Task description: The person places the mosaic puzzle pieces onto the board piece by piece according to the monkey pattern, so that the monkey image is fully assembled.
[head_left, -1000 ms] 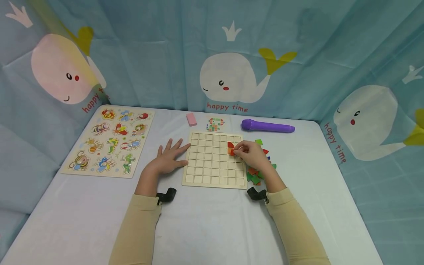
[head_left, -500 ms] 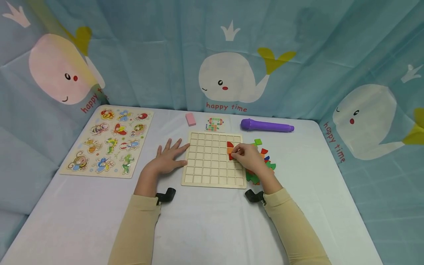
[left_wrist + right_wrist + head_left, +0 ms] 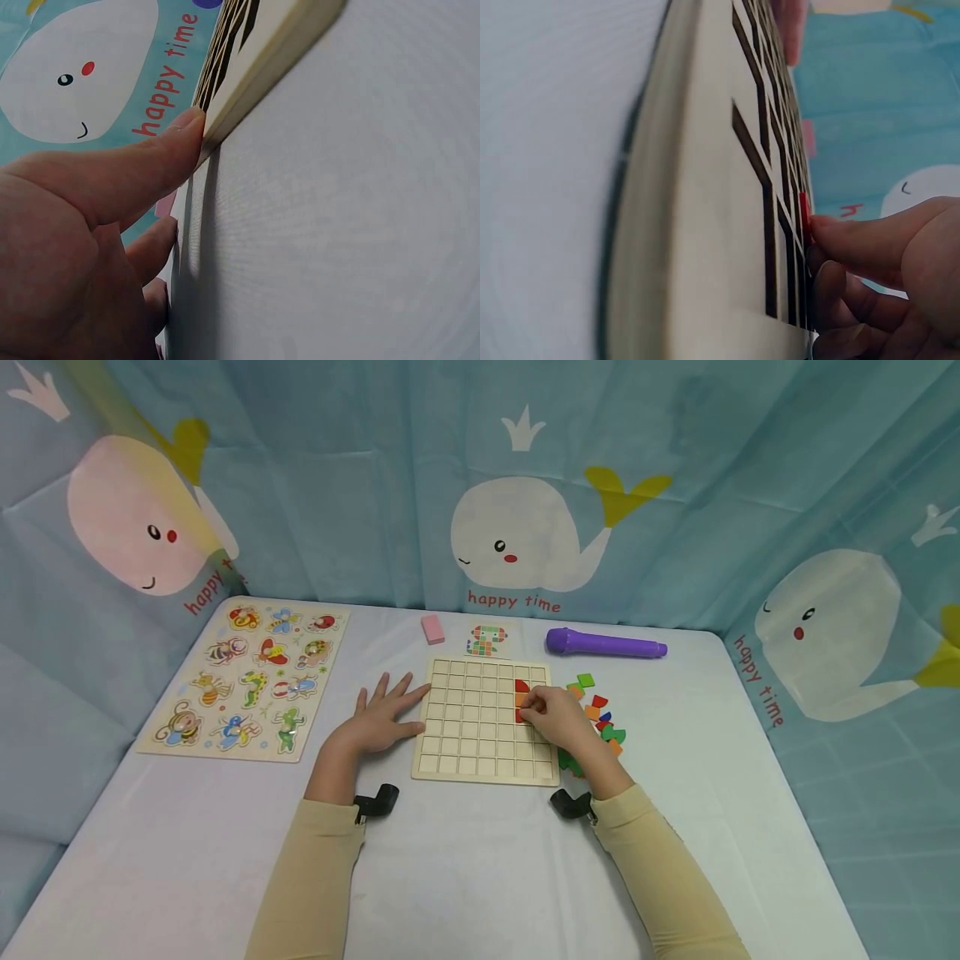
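A square wooden grid board [image 3: 468,735] lies flat on the table. My left hand [image 3: 377,720] is spread on the tabletop at the board's left side, thumb and a fingertip touching its edge; the left wrist view shows the thumb [image 3: 161,154] against that edge. Over the board's right part, my right hand [image 3: 562,714] pinches a small red tile [image 3: 519,716], also visible as a red sliver [image 3: 805,217] at the thumb tip in the right wrist view. Directly beyond it, an orange square tile [image 3: 521,700] and a red rounded tile [image 3: 522,686] sit in the grid.
Loose coloured tiles [image 3: 613,734] are heaped right of the board, partly under my right hand. Behind the board are a pink block [image 3: 432,629], a small pattern card [image 3: 487,641] and a purple microphone-shaped stick [image 3: 606,644]. An animal puzzle board [image 3: 247,681] lies at left.
My right hand has shifted slightly toward me with the red tile, off the orange tile and onto the cell nearer me. My left hand stays in place.
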Available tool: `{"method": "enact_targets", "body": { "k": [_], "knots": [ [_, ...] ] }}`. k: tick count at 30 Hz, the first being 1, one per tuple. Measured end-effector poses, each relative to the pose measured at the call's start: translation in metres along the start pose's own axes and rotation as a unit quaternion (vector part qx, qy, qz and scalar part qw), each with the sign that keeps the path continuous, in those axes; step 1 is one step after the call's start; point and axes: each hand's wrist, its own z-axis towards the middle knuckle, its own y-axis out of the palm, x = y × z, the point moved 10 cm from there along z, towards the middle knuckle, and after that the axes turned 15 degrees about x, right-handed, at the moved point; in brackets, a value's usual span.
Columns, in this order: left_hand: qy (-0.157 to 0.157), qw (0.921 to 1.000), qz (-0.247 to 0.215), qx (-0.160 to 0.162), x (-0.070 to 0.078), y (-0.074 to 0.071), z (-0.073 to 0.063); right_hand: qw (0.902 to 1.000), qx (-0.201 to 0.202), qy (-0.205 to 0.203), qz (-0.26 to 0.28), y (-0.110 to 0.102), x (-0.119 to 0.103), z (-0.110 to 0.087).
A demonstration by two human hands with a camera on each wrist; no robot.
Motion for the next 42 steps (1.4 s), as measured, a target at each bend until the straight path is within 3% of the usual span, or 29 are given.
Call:
{"method": "enact_targets", "body": {
  "k": [12, 21, 31, 42],
  "knots": [
    [-0.003, 1.0, 0.006, -0.001, -0.002, -0.002, 0.001, 0.9994, 0.032, 0.002, 0.012, -0.024, 0.004, -0.002],
    [-0.003, 1.0, 0.002, 0.001, -0.002, -0.001, 0.0, 0.9983, 0.058, 0.009, 0.0, -0.047, 0.024, -0.005],
    [0.001, 1.0, 0.003, -0.001, -0.003, 0.001, 0.0, 0.9974, 0.056, 0.043, 0.008, -0.059, 0.046, -0.007],
    [0.006, 1.0, 0.004, 0.003, 0.001, -0.001, -0.001, 0.9975, 0.047, 0.047, -0.022, -0.068, 0.062, -0.011]
  ]
}}
